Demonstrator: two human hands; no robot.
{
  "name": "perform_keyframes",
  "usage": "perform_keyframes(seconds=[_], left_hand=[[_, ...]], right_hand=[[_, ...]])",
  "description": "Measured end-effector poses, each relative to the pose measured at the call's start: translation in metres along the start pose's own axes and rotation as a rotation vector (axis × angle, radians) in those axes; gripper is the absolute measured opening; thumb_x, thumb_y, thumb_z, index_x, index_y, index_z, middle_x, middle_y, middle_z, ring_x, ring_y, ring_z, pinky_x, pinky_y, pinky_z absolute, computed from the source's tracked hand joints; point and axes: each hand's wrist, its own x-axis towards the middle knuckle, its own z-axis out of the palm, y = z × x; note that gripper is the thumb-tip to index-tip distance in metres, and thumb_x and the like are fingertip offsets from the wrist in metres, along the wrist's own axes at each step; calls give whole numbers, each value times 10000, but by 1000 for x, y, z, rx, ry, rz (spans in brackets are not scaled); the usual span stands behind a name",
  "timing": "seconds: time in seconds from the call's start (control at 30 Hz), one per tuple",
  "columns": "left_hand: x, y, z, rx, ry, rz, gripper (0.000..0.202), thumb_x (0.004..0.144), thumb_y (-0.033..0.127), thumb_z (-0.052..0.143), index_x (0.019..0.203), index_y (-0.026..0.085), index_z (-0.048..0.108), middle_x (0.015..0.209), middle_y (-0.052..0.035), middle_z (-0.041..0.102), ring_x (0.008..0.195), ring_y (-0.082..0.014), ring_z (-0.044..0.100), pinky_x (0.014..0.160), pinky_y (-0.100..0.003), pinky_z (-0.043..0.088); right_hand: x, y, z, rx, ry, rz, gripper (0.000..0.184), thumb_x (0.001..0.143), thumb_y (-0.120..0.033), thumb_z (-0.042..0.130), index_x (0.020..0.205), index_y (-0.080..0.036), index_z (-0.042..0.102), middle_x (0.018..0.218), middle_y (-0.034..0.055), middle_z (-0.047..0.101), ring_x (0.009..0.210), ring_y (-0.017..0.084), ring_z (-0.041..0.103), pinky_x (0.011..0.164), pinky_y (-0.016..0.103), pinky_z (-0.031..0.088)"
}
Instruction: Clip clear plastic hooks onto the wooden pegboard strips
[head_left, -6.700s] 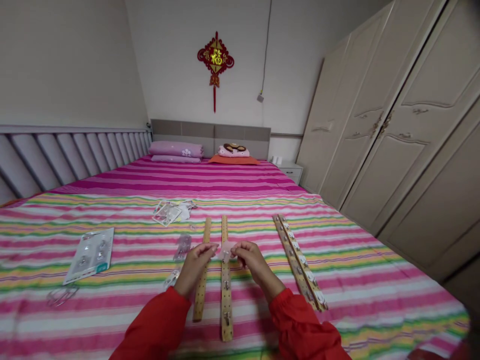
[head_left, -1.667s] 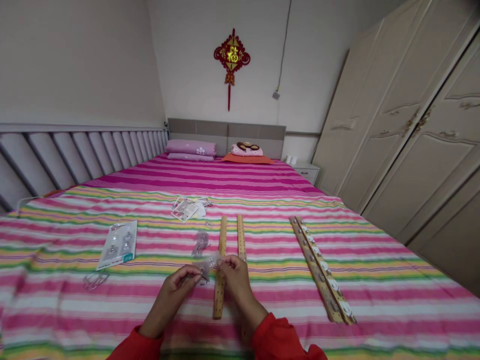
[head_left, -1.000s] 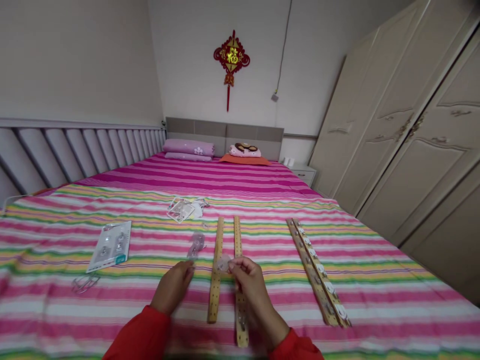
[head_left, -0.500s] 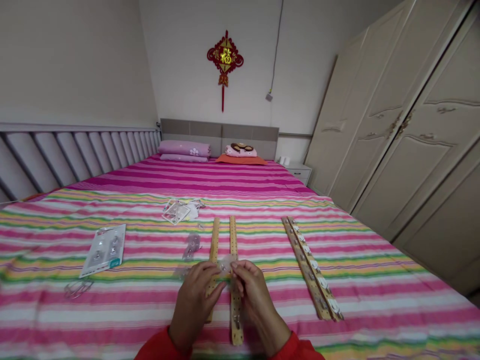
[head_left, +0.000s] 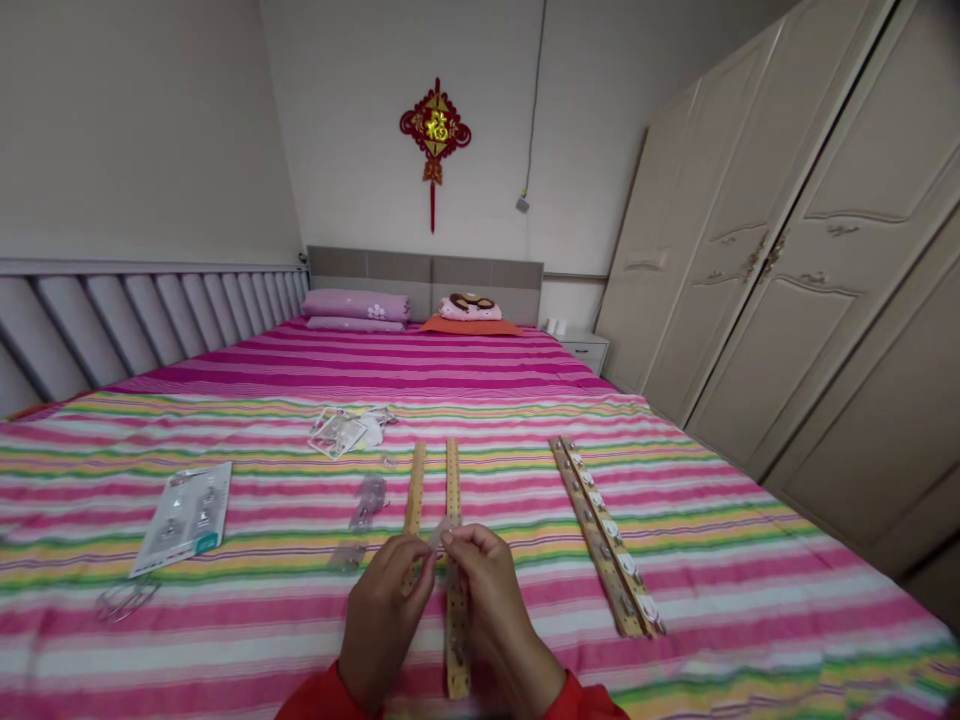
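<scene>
A small clear plastic piece (head_left: pixel 441 534) sits pinched at the centre of the view, just above the two wooden strips, too small and see-through to show which way it points. The left hand (head_left: pixel 382 630) and right hand (head_left: pixel 499 622) meet around it, and the fingers (head_left: pixel 463 540) of both are closed on it. Red sleeves (head_left: pixel 326 698) cover both wrists.

Directly below are two narrow perforated wooden strips (head_left: pixel 414 490), lying apart and roughly parallel, long axes running toward the headboard (head_left: pixel 424 272). The hands block part of both strips.

All of this lies on a striped bed quilt (head_left: pixel 750 640). To the right, a pair of wooden strips with white round fittings (head_left: pixel 604 535) lies side by side, angled slightly; the fittings are too small to count reliably. To the left: two clear packets (head_left: pixel 367 502), one blister card (head_left: pixel 182 520), one small clear wire-like item (head_left: pixel 126 600), and a loose heap of packaging (head_left: pixel 341 433) farther up.
</scene>
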Motion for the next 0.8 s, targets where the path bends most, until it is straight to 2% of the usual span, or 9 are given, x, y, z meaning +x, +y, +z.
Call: perform_keyframes(seconds=[0.1, 0.2, 0.3, 0.43, 0.57, 0.63, 0.8], left_hand=[[6, 2, -1, -233, -11, -294, 205, 719, 421, 633, 725, 216, 633, 746, -39, 667, 718, -194, 631, 634, -284, 503], [11, 5, -5, -554, -49, -603, 317, 622, 475, 706, 722, 187, 618, 692, -21, 653, 660, -162, 611, 585, -251, 475], [14, 9, -9, -775, -87, -775, 345, 589, 448, 741, 753, 179, 601, 678, -2, 630, 642, -130, 595, 563, -219, 442], [14, 16, -13, -792, -180, -835, 319, 586, 413, 744, 731, 178, 585, 629, 15, 586, 589, -114, 565, 521, -209, 405], [15, 17, -15, -789, -286, -828, 285, 595, 371, 766, 693, 168, 590, 620, 29, 564, 559, -79, 514, 486, -175, 352], [15, 15, -15, -841, -273, -839, 285, 601, 363, 778, 709, 168, 601, 633, 35, 571, 568, -69, 509, 495, -163, 355], [11, 10, -6, -978, -147, -905, 302, 589, 344, 809, 762, 176, 627, 686, 33, 606, 648, -73, 554, 575, -159, 413]], right_hand=[[2, -4, -4, -72, -8, -44, 242, 612, -398, 763, 628, -175, 673, 519, -26, 547, 438, 92, 398, 413, 217, 264], [3, -7, -12, -111, 40, -107, 254, 651, -417, 738, 645, -176, 660, 548, -25, 557, 441, 84, 388, 400, 206, 250], [4, -11, -18, -163, 47, -128, 240, 660, -400, 730, 663, -171, 660, 566, -21, 563, 451, 78, 372, 396, 199, 237], [4, -15, -20, -239, -6, -141, 249, 651, -407, 735, 712, -171, 686, 512, -42, 506, 432, 73, 329, 401, 203, 244], [7, -20, -22, -318, -33, -239, 235, 649, -397, 736, 733, -179, 711, 489, -48, 469, 455, 87, 346, 425, 212, 283], [9, -20, -24, -332, -31, -246, 242, 653, -404, 730, 728, -176, 709, 486, -49, 466, 451, 83, 333, 424, 210, 277], [11, -11, -27, -331, -86, -169, 291, 645, -441, 730, 694, -157, 685, 499, -44, 493, 428, 75, 340, 412, 207, 285]])
